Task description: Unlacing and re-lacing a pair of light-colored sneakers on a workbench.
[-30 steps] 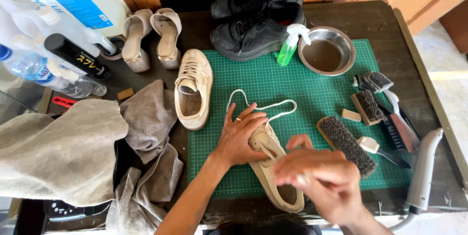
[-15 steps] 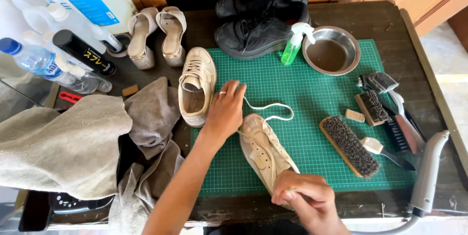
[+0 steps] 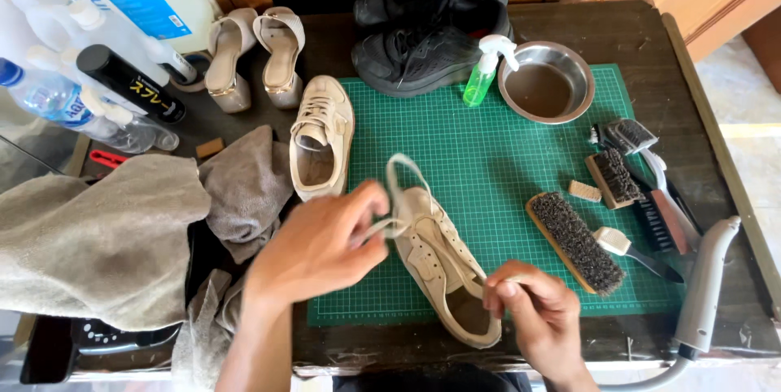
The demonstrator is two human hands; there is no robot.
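Observation:
A beige sneaker (image 3: 443, 266) lies on a green cutting mat (image 3: 496, 156), toe toward the upper left. My left hand (image 3: 317, 246) pinches its white shoelace (image 3: 396, 189), which loops up above the toe. At the sneaker's heel, my right hand (image 3: 537, 315) has its fingers closed on the other end of the lace. The matching beige sneaker (image 3: 323, 136) sits upright at the mat's left edge.
Brushes (image 3: 578, 241) and a small scrub brush (image 3: 614, 176) lie at the right, with a metal bowl (image 3: 547, 81) and green spray bottle (image 3: 486, 71) behind. Black sneakers (image 3: 423, 50), beige heels (image 3: 256, 54), bottles (image 3: 89, 75) and grey cloths (image 3: 106, 229) fill the back and left.
My left hand drew back from the mat toward me, taking hold of the lace near the toe. The lace loop rose off the mat. My right hand moved up to the sneaker's heel.

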